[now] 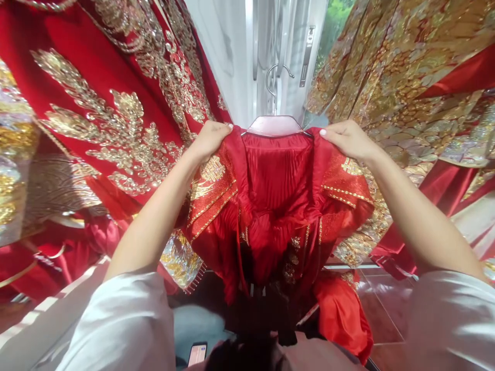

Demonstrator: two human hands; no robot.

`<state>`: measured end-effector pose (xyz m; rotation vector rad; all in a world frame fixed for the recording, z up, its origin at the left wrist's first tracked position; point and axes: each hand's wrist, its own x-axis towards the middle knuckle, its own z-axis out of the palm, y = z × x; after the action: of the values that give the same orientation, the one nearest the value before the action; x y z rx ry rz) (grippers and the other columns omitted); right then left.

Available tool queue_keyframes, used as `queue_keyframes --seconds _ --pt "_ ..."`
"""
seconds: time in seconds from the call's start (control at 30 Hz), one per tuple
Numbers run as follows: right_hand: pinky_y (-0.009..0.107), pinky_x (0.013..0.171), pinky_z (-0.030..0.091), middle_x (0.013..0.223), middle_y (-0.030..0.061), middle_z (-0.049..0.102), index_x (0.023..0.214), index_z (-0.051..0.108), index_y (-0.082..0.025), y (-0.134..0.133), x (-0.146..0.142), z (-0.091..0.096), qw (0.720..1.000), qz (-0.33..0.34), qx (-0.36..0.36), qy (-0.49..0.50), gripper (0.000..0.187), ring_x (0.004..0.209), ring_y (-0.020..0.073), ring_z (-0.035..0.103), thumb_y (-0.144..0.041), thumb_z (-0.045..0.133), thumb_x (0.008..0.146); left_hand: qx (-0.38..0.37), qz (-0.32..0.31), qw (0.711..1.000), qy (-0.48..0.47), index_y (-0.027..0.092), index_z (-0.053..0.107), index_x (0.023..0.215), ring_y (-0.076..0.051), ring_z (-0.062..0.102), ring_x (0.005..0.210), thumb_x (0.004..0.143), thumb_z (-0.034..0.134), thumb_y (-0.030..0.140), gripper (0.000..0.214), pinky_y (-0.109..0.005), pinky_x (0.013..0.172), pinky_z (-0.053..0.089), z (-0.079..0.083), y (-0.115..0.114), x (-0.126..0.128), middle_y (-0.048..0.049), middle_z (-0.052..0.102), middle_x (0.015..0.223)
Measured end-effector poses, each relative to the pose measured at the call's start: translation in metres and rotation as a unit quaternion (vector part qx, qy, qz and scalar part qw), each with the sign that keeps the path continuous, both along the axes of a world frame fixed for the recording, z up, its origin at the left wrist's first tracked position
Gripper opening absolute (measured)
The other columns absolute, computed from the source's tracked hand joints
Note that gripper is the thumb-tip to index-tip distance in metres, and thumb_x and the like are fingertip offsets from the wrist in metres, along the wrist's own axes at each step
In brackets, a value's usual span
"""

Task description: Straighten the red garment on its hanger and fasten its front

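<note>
A red dress [276,175] with pleated fabric and gold-trimmed shoulder pieces hangs in front of me, stretched between both hands. My left hand [212,138] pinches its left shoulder, thumb on top. At the opposite shoulder my right hand [350,139] grips the cloth in the same way. Between the shoulders shows a pale hanger [275,125] with a metal hook [271,82] rising above the neckline. The dress's lower part falls into shadow near my lap.
Red garments with gold beading [127,118] hang close on the left. Gold patterned garments [386,77] hang on the right. Behind stands a white door frame [266,31]. Below are a phone [197,354], bright red satin cloth [344,314] and a tiled floor [386,304].
</note>
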<state>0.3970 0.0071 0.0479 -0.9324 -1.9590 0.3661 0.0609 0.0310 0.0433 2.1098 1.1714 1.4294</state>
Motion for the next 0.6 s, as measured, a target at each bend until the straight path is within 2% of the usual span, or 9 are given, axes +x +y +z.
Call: queue_keyframes --seconds 0.07,0.2,0.33,0.43,0.5,0.6 --pt "0.020 0.047 0.024 0.049 -0.0027 0.035 0.047 0.045 -0.014 0.011 -0.009 0.002 1.000 0.011 0.012 -0.024 0.058 0.050 0.0052 0.031 -0.061 0.061 0.074 -0.021 -0.024 0.999 0.014 0.017 0.036 0.050 -0.008 0.029 0.050 0.084 0.049 0.019 0.036 -0.021 0.053 0.032 0.002 -0.001 0.002 0.0035 0.033 0.050" --pt "0.020 0.052 0.034 0.050 -0.0029 0.039 0.050 0.049 -0.012 0.026 -0.013 0.002 1.000 0.001 -0.016 -0.015 0.054 0.053 0.0061 0.038 -0.058 0.060 0.078 -0.006 -0.024 0.999 0.021 0.017 0.036 0.050 -0.008 0.028 0.049 0.088 0.048 0.028 0.041 -0.021 0.054 0.034 0.000 -0.007 -0.003 0.0043 0.030 0.050" --pt "0.026 0.068 0.047 0.062 0.0002 0.056 0.063 0.063 -0.012 0.008 0.003 0.000 0.999 0.002 -0.013 -0.031 0.050 0.068 0.0120 0.054 -0.059 0.058 0.079 -0.019 -0.072 0.996 0.053 0.013 0.055 0.068 -0.011 0.048 0.060 0.084 0.055 0.039 0.030 -0.024 0.064 0.043 -0.006 -0.021 -0.014 0.0011 0.049 0.062" --pt "0.030 0.080 0.049 0.076 0.0021 0.066 0.080 0.070 -0.014 -0.013 0.019 -0.004 0.997 0.034 -0.044 -0.053 0.046 0.082 0.0164 0.060 -0.059 0.062 0.075 -0.008 -0.099 0.992 0.083 0.012 0.061 0.079 -0.014 0.056 0.071 0.081 0.058 0.044 0.032 -0.027 0.071 0.047 -0.008 -0.026 -0.019 -0.0016 0.059 0.074" --pt "0.030 0.079 0.050 0.078 0.0028 0.068 0.084 0.071 -0.015 -0.017 0.026 -0.008 0.997 0.041 -0.059 -0.040 0.048 0.082 0.0173 0.062 -0.061 0.064 0.072 -0.006 -0.094 0.991 0.094 0.012 0.061 0.077 -0.014 0.056 0.070 0.082 0.057 0.046 0.034 -0.027 0.071 0.047 -0.009 -0.021 -0.020 -0.0014 0.059 0.072" --pt "0.029 0.068 0.051 0.072 0.0033 0.067 0.076 0.069 -0.015 -0.007 0.026 -0.011 0.995 0.043 -0.085 -0.005 0.053 0.069 0.0151 0.060 -0.067 0.063 0.069 -0.051 -0.101 0.991 0.066 0.012 0.060 0.072 -0.013 0.055 0.064 0.084 0.055 0.043 0.034 -0.025 0.066 0.047 -0.008 -0.004 -0.020 -0.0008 0.057 0.066"
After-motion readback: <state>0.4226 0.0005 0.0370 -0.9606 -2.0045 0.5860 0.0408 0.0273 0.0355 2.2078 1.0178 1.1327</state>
